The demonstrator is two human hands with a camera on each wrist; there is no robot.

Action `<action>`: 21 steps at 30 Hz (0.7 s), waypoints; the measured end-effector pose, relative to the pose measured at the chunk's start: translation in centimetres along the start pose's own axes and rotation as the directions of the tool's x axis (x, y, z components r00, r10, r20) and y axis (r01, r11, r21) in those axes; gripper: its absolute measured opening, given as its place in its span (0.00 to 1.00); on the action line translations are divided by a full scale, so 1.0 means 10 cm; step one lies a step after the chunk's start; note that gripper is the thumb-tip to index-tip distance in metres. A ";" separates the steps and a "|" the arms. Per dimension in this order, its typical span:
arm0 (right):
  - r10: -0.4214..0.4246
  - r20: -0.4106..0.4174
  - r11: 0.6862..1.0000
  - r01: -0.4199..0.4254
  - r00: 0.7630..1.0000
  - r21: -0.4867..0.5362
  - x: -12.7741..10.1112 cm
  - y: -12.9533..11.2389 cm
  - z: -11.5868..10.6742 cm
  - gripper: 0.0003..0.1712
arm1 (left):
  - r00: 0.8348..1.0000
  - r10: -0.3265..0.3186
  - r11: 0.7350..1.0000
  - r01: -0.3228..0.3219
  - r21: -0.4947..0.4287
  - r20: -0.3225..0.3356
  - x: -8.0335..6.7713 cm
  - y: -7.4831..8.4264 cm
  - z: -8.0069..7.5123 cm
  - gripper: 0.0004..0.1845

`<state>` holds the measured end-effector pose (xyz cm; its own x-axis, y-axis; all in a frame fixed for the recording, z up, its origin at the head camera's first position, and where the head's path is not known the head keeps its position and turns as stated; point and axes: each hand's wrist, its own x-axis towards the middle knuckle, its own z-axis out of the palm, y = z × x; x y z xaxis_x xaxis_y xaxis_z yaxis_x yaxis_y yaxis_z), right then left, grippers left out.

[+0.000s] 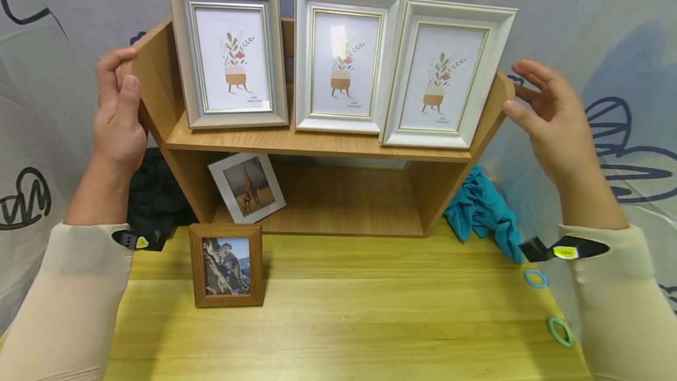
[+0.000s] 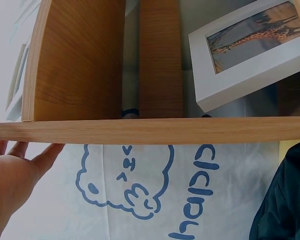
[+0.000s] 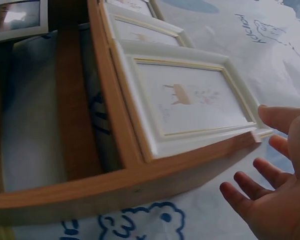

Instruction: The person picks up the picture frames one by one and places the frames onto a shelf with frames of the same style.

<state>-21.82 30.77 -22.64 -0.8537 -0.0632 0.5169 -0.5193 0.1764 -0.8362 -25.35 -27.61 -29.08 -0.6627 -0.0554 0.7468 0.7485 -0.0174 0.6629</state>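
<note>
Your left hand (image 1: 119, 113) grips the left side panel of the wooden shelf (image 1: 328, 146), fingers curled over its top corner and thumb against the panel. Your right hand (image 1: 550, 116) sits at the shelf's right end with fingers spread and relaxed, the thumb at the panel's edge and nothing clamped. That shelf stands at the back of the yellow table (image 1: 370, 310), carrying three framed plant prints (image 1: 344, 60) on its upper board and a giraffe picture (image 1: 247, 187) leaning underneath.
</note>
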 end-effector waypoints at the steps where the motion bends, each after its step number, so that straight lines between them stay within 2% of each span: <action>1: -0.007 0.000 0.999 0.007 1.000 0.042 -0.01 0.03 0.02 0.33 | 1.000 0.001 1.000 -0.001 -0.002 0.000 0.00 0.00 0.00 0.17; 10: -0.054 -0.029 0.972 0.060 0.998 0.226 -0.08 0.23 0.16 0.31 | 1.000 0.017 1.000 -0.017 -0.010 0.008 0.01 -0.01 -0.01 0.18; 21: -0.007 -0.033 0.952 0.017 0.999 0.306 -0.07 0.30 0.23 0.25 | 0.999 0.032 0.999 -0.032 0.001 0.012 0.01 -0.01 -0.01 0.17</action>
<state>-22.87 29.11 -25.90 -0.8484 -0.0315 0.5285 -0.5204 -0.1340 -0.8434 -25.47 -27.66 -29.06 -0.6387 -0.0440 0.7682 0.7693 -0.0149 0.6387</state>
